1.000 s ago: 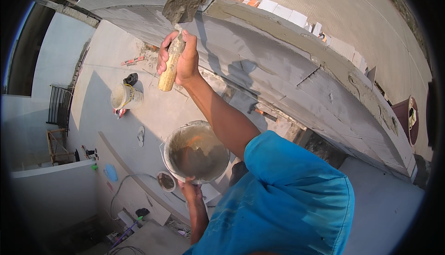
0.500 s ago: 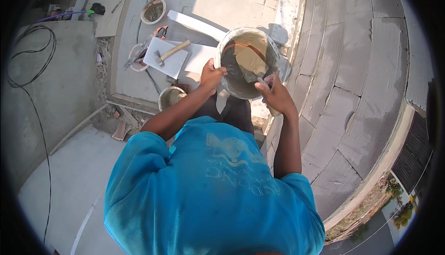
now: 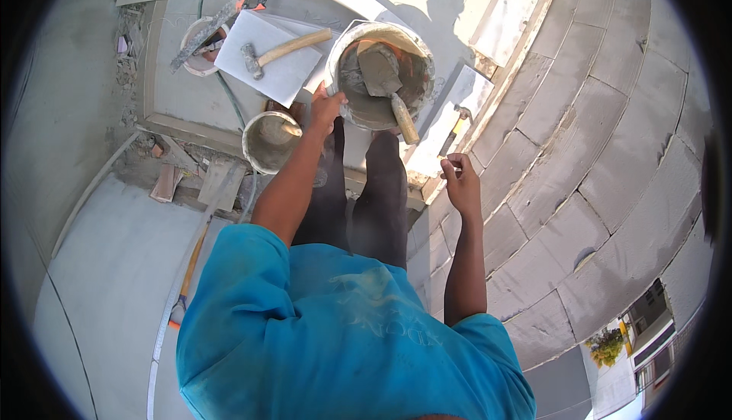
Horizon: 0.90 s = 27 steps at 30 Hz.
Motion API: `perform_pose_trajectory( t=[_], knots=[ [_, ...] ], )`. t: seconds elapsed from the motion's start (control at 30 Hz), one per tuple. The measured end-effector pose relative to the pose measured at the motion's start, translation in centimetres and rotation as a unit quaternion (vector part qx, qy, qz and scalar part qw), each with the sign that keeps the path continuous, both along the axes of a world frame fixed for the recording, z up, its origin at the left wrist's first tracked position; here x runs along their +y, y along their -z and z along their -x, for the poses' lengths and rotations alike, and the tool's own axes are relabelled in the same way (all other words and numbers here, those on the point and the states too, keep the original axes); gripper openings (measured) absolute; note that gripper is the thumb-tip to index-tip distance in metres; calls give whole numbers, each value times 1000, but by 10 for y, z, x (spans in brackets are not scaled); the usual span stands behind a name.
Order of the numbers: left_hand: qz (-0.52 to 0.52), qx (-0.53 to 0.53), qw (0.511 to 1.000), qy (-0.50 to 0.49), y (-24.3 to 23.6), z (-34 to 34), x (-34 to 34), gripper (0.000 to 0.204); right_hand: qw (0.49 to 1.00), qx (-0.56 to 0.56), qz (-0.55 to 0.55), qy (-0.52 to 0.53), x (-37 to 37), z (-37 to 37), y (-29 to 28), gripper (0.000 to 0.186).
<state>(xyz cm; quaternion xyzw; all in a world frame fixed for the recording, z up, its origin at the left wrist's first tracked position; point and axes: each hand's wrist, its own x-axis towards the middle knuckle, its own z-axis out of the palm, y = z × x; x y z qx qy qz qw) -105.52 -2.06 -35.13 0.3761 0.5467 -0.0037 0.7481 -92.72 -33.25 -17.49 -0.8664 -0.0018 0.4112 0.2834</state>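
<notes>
A mortar-smeared bucket point(image 3: 418, 77) is in front of me, with my left hand point(image 3: 328, 107) closed on the left side of its rim. Inside it, a trowel point(image 3: 379, 74) lies with its blade in the grey mortar, its wooden handle sticking out over the near rim. My right hand point(image 3: 462, 183) is to the right of the bucket, apart from it, fingers curled and no object visible in them. Just beyond that hand, a hammer with a yellow and black handle point(image 3: 459, 125) rests on a white block point(image 3: 467, 88).
Left of the bucket, a wooden-handled hammer point(image 3: 293, 46) lies on white slabs point(image 3: 267, 77) beside a handsaw point(image 3: 217, 29). A smaller bucket point(image 3: 254, 157) stands near my legs. A grey block wall point(image 3: 564, 145) runs along the right. Rubble point(image 3: 166, 182) lies at left.
My right hand has let go of the trowel and moved down and away from the bucket. The trowel now rests in the bucket. My left hand still grips the rim; the view has shifted.
</notes>
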Motion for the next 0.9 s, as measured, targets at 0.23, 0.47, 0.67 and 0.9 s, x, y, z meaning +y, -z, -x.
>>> perform_pose_trajectory(
  t=[0.23, 0.47, 0.67, 0.9],
  knots=[
    [-21, 72, 996, 48, 84, 62, 32, 51, 984, -156, -20, -90, 66, -88, 66, 27],
    [12, 4, 999, -45, 50, 102, 38, 43, 918, -241, -14, -315, 179, -199, 264, 63],
    [-43, 221, 952, -207, 16, 228, -57, 45, 840, -297, 40, -453, 371, -178, 420, 126],
    [-90, 419, 900, -85, -60, 229, -158, 56, 893, -163, 78, -411, 416, -197, 459, 79]
  ],
)
